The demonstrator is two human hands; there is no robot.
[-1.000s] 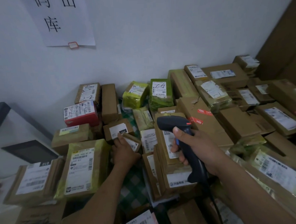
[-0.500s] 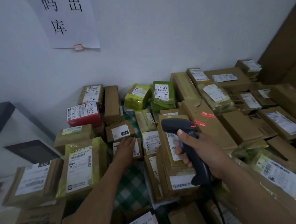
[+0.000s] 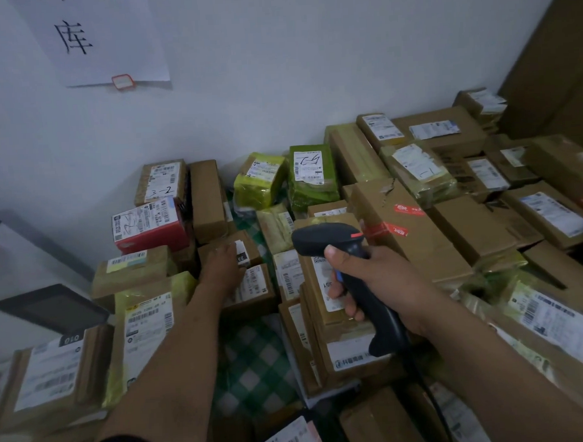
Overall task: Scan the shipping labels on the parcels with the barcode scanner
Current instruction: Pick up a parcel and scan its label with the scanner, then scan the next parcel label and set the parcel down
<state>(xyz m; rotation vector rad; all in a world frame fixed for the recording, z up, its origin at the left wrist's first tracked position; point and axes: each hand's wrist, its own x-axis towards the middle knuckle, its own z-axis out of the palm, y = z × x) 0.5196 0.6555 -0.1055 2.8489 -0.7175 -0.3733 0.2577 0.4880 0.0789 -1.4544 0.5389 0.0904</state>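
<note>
Right hand [image 3: 371, 281], fingers clamped on black pistol-grip barcode scanner [image 3: 331, 240]; left hand [image 3: 220, 270], fingers flat across small brown cardboard parcel [image 3: 255, 251], part-covers its white label [image 3: 242, 254]; risk: neighbouring barcode reads instead.

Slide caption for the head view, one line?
Right hand grips the barcode scanner over labelled parcels while the left hand touches a small cardboard box.
</note>
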